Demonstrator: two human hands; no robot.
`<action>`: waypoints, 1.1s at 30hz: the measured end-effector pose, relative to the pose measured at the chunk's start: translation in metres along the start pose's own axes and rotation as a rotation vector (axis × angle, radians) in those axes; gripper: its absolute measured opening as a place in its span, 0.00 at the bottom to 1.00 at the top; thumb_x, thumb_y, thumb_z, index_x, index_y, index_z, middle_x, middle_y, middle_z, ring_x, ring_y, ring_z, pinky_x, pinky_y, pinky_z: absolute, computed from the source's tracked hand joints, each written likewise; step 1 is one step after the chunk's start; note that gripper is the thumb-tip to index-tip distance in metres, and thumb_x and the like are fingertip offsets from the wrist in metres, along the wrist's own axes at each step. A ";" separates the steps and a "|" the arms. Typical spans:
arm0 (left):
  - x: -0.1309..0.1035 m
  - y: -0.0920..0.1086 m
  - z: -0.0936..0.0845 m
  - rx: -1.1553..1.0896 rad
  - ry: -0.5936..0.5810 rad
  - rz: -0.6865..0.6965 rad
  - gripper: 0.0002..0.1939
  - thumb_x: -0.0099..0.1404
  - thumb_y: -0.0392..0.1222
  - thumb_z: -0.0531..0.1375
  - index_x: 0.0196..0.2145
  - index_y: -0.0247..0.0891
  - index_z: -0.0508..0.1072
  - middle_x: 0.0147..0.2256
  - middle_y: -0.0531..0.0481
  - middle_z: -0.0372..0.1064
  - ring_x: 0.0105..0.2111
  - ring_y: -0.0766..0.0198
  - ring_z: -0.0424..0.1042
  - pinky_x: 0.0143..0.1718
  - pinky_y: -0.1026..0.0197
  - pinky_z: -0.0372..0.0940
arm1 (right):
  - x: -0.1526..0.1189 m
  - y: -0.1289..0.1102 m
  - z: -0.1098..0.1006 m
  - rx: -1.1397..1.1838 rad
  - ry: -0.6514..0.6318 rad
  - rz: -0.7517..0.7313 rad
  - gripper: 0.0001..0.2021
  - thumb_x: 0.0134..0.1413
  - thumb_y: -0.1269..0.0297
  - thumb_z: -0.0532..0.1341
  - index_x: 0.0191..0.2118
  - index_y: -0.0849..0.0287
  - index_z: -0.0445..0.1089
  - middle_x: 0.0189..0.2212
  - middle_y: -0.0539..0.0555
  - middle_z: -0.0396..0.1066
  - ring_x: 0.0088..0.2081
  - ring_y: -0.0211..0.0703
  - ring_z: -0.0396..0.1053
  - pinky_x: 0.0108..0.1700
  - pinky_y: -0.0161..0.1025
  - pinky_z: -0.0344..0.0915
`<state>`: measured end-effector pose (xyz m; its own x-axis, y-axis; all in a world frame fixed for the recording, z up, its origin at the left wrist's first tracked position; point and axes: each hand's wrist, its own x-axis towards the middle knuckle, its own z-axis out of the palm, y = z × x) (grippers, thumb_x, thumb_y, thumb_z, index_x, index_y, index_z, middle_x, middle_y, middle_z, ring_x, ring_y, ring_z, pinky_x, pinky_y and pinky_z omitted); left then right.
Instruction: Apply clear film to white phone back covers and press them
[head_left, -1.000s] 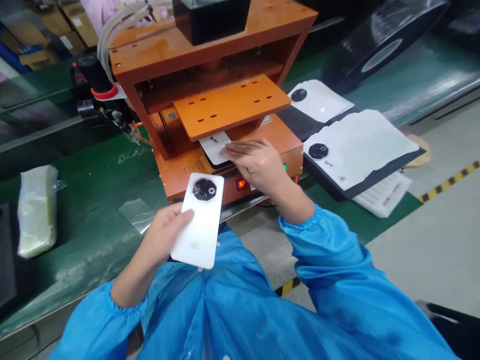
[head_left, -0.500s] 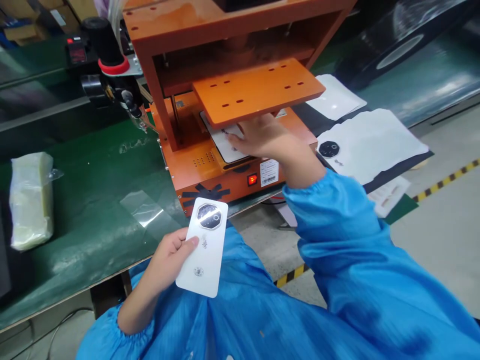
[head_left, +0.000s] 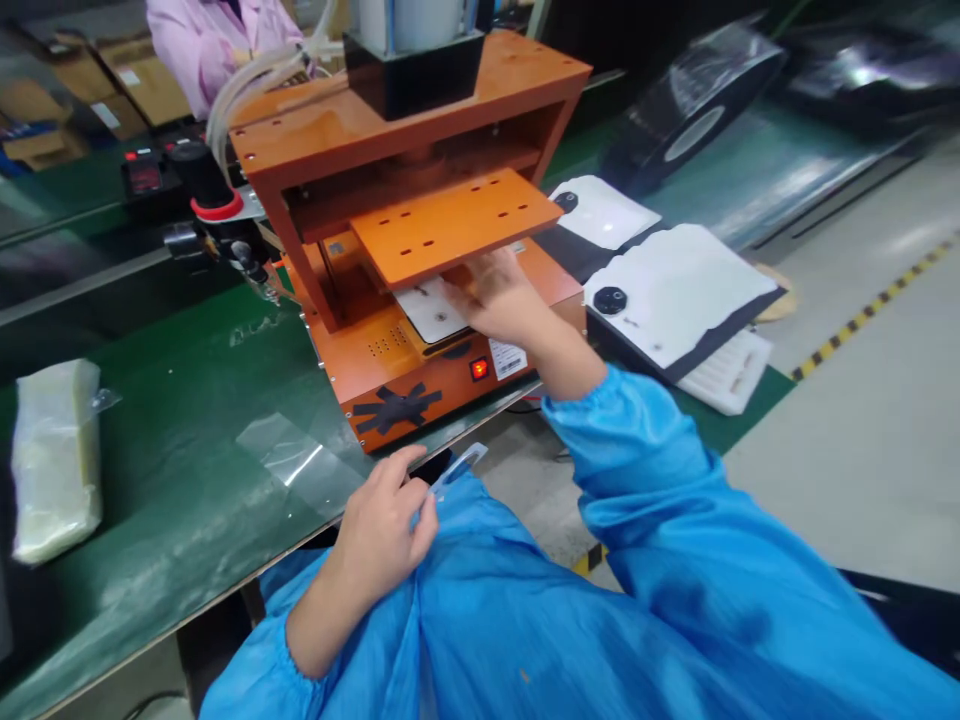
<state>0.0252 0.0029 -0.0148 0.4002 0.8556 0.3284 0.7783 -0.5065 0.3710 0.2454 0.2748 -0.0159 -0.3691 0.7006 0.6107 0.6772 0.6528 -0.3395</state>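
Observation:
Under the raised plate [head_left: 457, 225] of an orange press [head_left: 315, 385], a white panel [head_left: 435, 318] with small dark markings lies on the bed. My right hand [head_left: 499, 300] reaches in from the right over this panel, its blurred fingers apart and partly in shadow. Below the press's front edge, my left hand [head_left: 386, 525] has curled fingers round a thin pale piece [head_left: 466, 462], seen nearly edge-on beyond the fingertips. Most of that piece is hidden.
White sheets [head_left: 679, 290] with dark camera-like discs lie to the right. Clear film [head_left: 289, 450] and a wrapped pale bundle [head_left: 56, 460] are on the green table [head_left: 187, 500]. A lit red switch [head_left: 479, 369] marks the press front. A person in pink [head_left: 217, 45] is behind.
The view has shifted, showing more of the press top. My left hand has turned, and the white panel's face no longer shows there. More of the lower part of the bed panel is visible.

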 end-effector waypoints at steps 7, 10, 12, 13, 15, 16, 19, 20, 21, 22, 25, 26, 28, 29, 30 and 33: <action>0.008 -0.013 0.016 0.308 -0.071 0.055 0.15 0.73 0.31 0.58 0.27 0.38 0.71 0.73 0.30 0.60 0.33 0.55 0.74 0.33 0.49 0.74 | -0.161 -0.001 -0.037 -0.284 0.349 0.270 0.20 0.74 0.68 0.51 0.58 0.54 0.78 0.53 0.63 0.79 0.54 0.54 0.77 0.56 0.54 0.75; 0.011 -0.013 0.016 0.339 -0.096 0.043 0.16 0.74 0.32 0.57 0.27 0.38 0.71 0.74 0.30 0.57 0.33 0.55 0.75 0.32 0.48 0.73 | -0.182 0.001 -0.029 -0.303 0.297 0.226 0.23 0.72 0.71 0.50 0.62 0.53 0.77 0.59 0.62 0.77 0.56 0.53 0.77 0.56 0.53 0.75; 0.011 -0.013 0.015 0.305 -0.073 -0.006 0.16 0.76 0.34 0.56 0.28 0.38 0.71 0.75 0.29 0.54 0.35 0.53 0.77 0.34 0.48 0.72 | -0.182 0.002 -0.025 -0.249 0.316 0.227 0.25 0.73 0.72 0.50 0.66 0.53 0.74 0.60 0.63 0.77 0.58 0.53 0.77 0.58 0.53 0.75; 0.010 -0.012 0.014 0.292 -0.056 -0.029 0.16 0.76 0.35 0.56 0.28 0.39 0.71 0.75 0.29 0.53 0.36 0.54 0.77 0.34 0.49 0.72 | -0.181 0.003 -0.025 -0.220 0.335 0.230 0.25 0.73 0.72 0.50 0.68 0.54 0.73 0.59 0.64 0.77 0.58 0.53 0.76 0.59 0.54 0.75; 0.009 -0.011 0.012 0.297 -0.046 -0.063 0.17 0.77 0.36 0.55 0.27 0.40 0.70 0.75 0.33 0.54 0.33 0.56 0.77 0.32 0.51 0.69 | -0.178 0.006 -0.025 -0.190 0.363 0.237 0.26 0.73 0.72 0.49 0.68 0.55 0.73 0.57 0.64 0.77 0.57 0.54 0.75 0.59 0.54 0.75; 0.009 -0.010 0.012 0.312 -0.052 -0.076 0.18 0.76 0.37 0.55 0.26 0.40 0.69 0.75 0.35 0.55 0.30 0.58 0.75 0.29 0.52 0.66 | -0.176 0.007 -0.025 -0.185 0.362 0.246 0.26 0.72 0.72 0.49 0.67 0.54 0.74 0.56 0.64 0.77 0.57 0.54 0.75 0.58 0.55 0.76; 0.011 -0.006 0.010 0.348 -0.087 -0.129 0.19 0.76 0.38 0.55 0.24 0.40 0.67 0.74 0.39 0.58 0.21 0.64 0.66 0.21 0.54 0.54 | -0.174 0.012 -0.026 -0.189 0.324 0.298 0.26 0.71 0.73 0.49 0.63 0.52 0.78 0.54 0.63 0.77 0.55 0.55 0.74 0.57 0.56 0.76; 0.011 -0.005 0.009 0.353 -0.101 -0.148 0.19 0.76 0.38 0.55 0.24 0.40 0.67 0.74 0.39 0.57 0.19 0.66 0.64 0.20 0.54 0.51 | -0.174 0.013 -0.027 -0.192 0.308 0.320 0.26 0.71 0.73 0.49 0.62 0.50 0.79 0.53 0.63 0.76 0.55 0.55 0.74 0.57 0.56 0.76; 0.012 -0.004 0.008 0.357 -0.114 -0.161 0.19 0.76 0.39 0.55 0.24 0.40 0.67 0.75 0.40 0.56 0.17 0.67 0.61 0.20 0.54 0.48 | -0.173 0.014 -0.028 -0.190 0.295 0.336 0.26 0.70 0.73 0.49 0.61 0.50 0.79 0.53 0.63 0.76 0.54 0.55 0.74 0.56 0.57 0.76; 0.012 -0.004 0.006 0.357 -0.124 -0.170 0.19 0.76 0.40 0.55 0.25 0.39 0.67 0.75 0.40 0.55 0.17 0.68 0.60 0.19 0.55 0.46 | -0.172 0.014 -0.030 -0.181 0.285 0.346 0.26 0.70 0.73 0.50 0.60 0.50 0.80 0.52 0.63 0.76 0.52 0.55 0.74 0.56 0.57 0.76; 0.010 -0.004 -0.001 0.293 -0.072 -0.172 0.19 0.77 0.42 0.55 0.27 0.40 0.70 0.75 0.42 0.58 0.20 0.66 0.68 0.20 0.56 0.51 | -0.173 0.002 -0.041 -0.116 0.332 0.362 0.23 0.70 0.69 0.52 0.60 0.53 0.78 0.52 0.65 0.75 0.52 0.57 0.74 0.59 0.60 0.75; 0.010 -0.003 -0.003 0.222 -0.030 -0.165 0.18 0.78 0.43 0.55 0.28 0.40 0.72 0.73 0.42 0.63 0.26 0.61 0.75 0.22 0.56 0.57 | -0.174 -0.007 -0.045 -0.078 0.369 0.360 0.20 0.71 0.66 0.54 0.60 0.54 0.78 0.52 0.66 0.75 0.53 0.58 0.74 0.59 0.60 0.74; 0.009 0.001 -0.007 0.006 0.058 -0.158 0.15 0.78 0.43 0.55 0.34 0.41 0.76 0.64 0.41 0.74 0.42 0.53 0.82 0.34 0.56 0.70 | -0.179 -0.037 -0.053 0.090 0.367 0.323 0.16 0.70 0.59 0.59 0.57 0.55 0.76 0.49 0.65 0.77 0.52 0.59 0.75 0.57 0.59 0.75; 0.009 0.004 -0.007 -0.113 0.096 -0.164 0.14 0.78 0.43 0.55 0.37 0.42 0.78 0.58 0.41 0.77 0.48 0.51 0.81 0.41 0.55 0.73 | -0.183 -0.056 -0.055 0.233 0.302 0.283 0.16 0.70 0.55 0.61 0.56 0.55 0.76 0.46 0.63 0.78 0.49 0.57 0.76 0.53 0.56 0.77; 0.010 0.009 -0.006 -0.221 0.128 -0.185 0.14 0.79 0.44 0.55 0.39 0.43 0.80 0.53 0.41 0.78 0.51 0.51 0.80 0.46 0.55 0.74 | -0.187 -0.076 -0.056 0.413 0.192 0.238 0.17 0.69 0.50 0.62 0.54 0.54 0.75 0.44 0.61 0.79 0.46 0.55 0.78 0.49 0.53 0.78; 0.013 0.025 0.005 -0.417 0.167 -0.270 0.15 0.79 0.45 0.55 0.45 0.44 0.82 0.49 0.43 0.76 0.50 0.53 0.79 0.50 0.54 0.76 | -0.196 -0.127 -0.053 0.818 -0.040 0.229 0.16 0.67 0.47 0.66 0.45 0.54 0.77 0.40 0.57 0.81 0.39 0.48 0.80 0.41 0.43 0.78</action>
<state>0.0517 0.0022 -0.0054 0.1026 0.9499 0.2951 0.5710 -0.2992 0.7645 0.2656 0.0392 -0.0543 -0.3114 0.8406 0.4432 0.0704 0.4855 -0.8714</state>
